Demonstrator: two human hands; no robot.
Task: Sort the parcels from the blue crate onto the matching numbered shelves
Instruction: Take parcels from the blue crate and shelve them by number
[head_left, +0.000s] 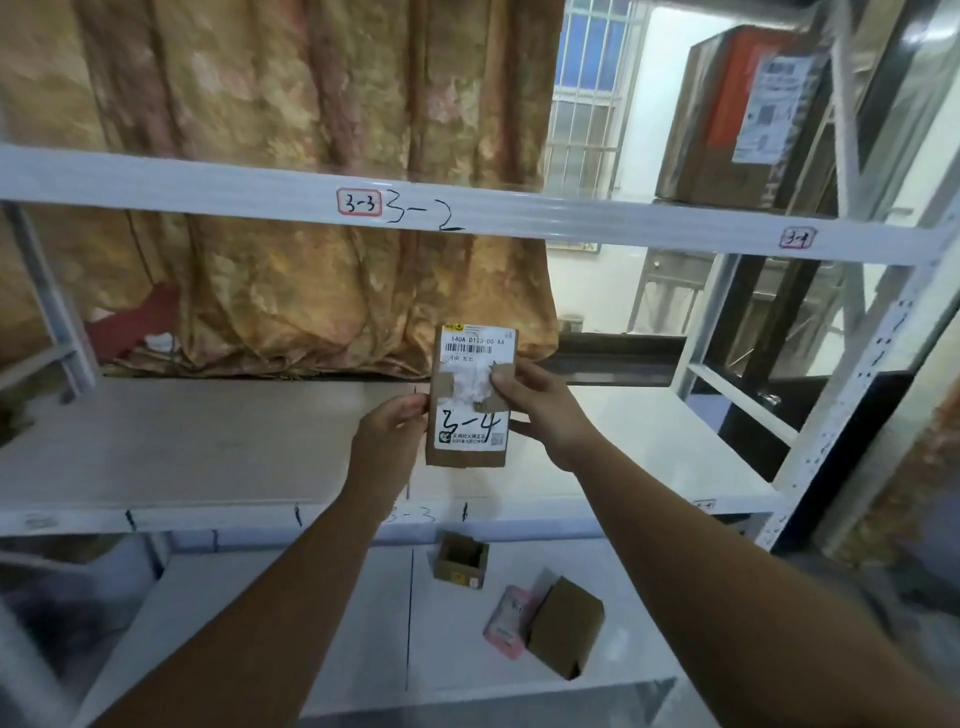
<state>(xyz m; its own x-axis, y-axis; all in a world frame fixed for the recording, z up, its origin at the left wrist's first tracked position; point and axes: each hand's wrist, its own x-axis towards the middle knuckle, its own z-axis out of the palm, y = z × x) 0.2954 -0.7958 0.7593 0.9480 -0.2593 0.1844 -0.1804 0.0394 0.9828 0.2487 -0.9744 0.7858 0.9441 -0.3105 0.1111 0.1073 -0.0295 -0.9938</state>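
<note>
Small cardboard parcel (467, 397) marked 3-4 — looks light and stiff (thin, flat). Left hand (387, 434) and right hand (540, 410) fingers pinch its side edges.

I see a flat brown cardboard parcel (467, 415), its white label hand-marked 3-4, upright over the middle shelf (208, 447), pinched at its sides by my left grip (387, 431) and right grip (540, 410). On the lower shelf (311, 623) lie a small brown box (460, 564), a pink packet (505, 621) and, just beside the packet, a second brown box (566, 623).
</note>
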